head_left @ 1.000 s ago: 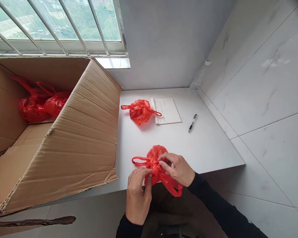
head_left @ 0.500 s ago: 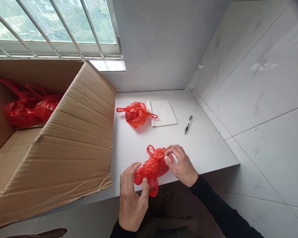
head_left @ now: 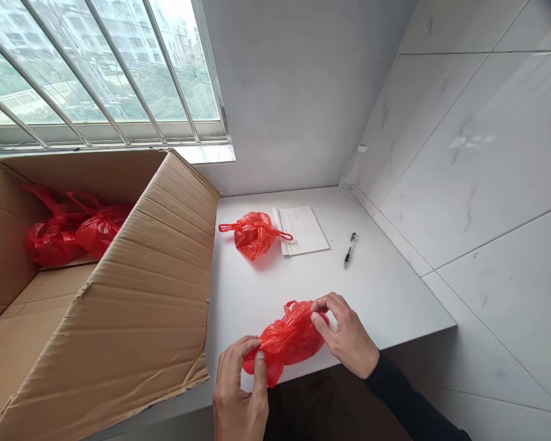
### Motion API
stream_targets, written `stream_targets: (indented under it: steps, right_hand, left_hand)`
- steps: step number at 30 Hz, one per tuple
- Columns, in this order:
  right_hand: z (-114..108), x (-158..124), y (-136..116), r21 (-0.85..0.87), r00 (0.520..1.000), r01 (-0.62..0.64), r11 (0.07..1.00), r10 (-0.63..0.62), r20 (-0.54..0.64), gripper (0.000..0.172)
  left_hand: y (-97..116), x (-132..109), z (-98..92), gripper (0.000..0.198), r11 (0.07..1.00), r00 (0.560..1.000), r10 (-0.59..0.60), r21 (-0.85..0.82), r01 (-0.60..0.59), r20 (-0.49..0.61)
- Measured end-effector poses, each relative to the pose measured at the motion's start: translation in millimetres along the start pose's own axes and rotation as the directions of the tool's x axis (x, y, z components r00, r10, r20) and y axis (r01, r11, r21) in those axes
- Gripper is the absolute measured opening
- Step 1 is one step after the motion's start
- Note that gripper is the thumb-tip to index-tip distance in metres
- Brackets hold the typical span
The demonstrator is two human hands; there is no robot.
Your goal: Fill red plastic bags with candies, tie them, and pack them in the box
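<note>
A red plastic bag [head_left: 298,340] lies at the front edge of the white table, with something inside that I cannot make out. My left hand [head_left: 241,386] pinches its left end between thumb and fingers. On the bag's right side, my right hand [head_left: 344,331] grips the plastic with thumb and index finger. Farther back sits another red bag [head_left: 254,236], tied, its two handles sticking out to the sides. Inside the cardboard box [head_left: 151,294] on the left are red bags [head_left: 101,229], filled and resting against the far wall.
A notepad [head_left: 305,229] with writing lies beside the tied bag. To its right is a black pen [head_left: 349,251]. A clear plastic bottle [head_left: 349,174] stands in the back corner by the tiled wall [head_left: 487,184]. Above the box is a barred window [head_left: 119,73].
The view has tilted up, so everything sits lower in the picture. My left hand has closed onto the bag's left end, and the bag's handles have shifted. My right hand keeps its pinch.
</note>
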State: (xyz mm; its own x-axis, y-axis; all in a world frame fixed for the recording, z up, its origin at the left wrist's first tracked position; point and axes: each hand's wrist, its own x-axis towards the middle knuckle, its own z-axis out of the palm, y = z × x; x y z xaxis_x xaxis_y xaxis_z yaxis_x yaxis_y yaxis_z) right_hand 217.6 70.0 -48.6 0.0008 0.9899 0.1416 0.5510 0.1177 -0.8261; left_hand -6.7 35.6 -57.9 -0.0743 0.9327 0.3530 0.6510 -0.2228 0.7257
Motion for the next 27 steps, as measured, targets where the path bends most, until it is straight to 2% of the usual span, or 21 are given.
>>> stream_targets:
  steps: [4,6,8,11,13,16,18,20,23,25,27]
  right_hand:
    - [5,-2,-2,0.027,1.0,0.027,0.999,-0.027,0.016,0.007]
    - [7,-3,-6,0.036,0.999,0.023,0.999,-0.024,0.037,0.013]
    - [9,-4,-8,0.036,0.998,0.028,0.999,-0.03,0.061,0.021]
    - [7,-3,-6,0.017,0.996,0.035,0.999,-0.036,0.077,0.019]
    - [4,-2,-2,0.008,0.999,0.008,1.0,-0.008,0.043,0.014]
    - [-1,-1,5,-0.009,0.997,-0.029,1.0,0.028,-0.067,0.01]
    - [-2,-2,8,-0.014,0.994,-0.027,1.0,0.025,-0.108,0.01]
    - [-1,-3,7,0.01,0.996,-0.022,1.0,0.022,-0.09,0.013]
    - [1,-4,3,0.027,0.999,-0.013,1.0,0.014,-0.03,0.031]
    - [1,-4,-1,0.009,1.0,0.008,1.0,-0.008,0.003,0.032]
    - [-1,-3,-3,0.008,0.999,0.018,1.0,-0.019,0.026,0.022]
  left_hand:
    - [12,3,5.5,0.046,0.992,0.989,0.103,0.059,-0.11,0.106]
    - [14,5,9.8,0.042,0.982,0.98,0.16,0.08,-0.17,0.114]
    - [12,6,12.5,0.03,0.982,0.981,0.168,0.066,-0.175,0.102]
    - [5,4,11.8,0.016,0.997,0.995,0.078,-0.01,-0.078,0.067]
    - [0,3,8.3,0.011,0.999,1.0,-0.005,-0.042,0.006,0.03]
    - [-2,1,2.5,0.01,0.994,0.994,-0.106,-0.035,0.105,-0.037]
    - [3,1,1.0,0.017,0.991,0.99,-0.134,-0.031,0.133,-0.037]
    - [10,2,2.6,0.033,0.997,0.997,-0.073,-0.012,0.073,0.011]
    - [21,4,8.3,0.053,0.993,0.989,0.1,0.05,-0.106,0.113]
    - [26,6,10.7,0.054,0.984,0.977,0.152,0.07,-0.164,0.146]
    - [29,6,11.0,0.049,0.985,0.976,0.153,0.057,-0.163,0.152]
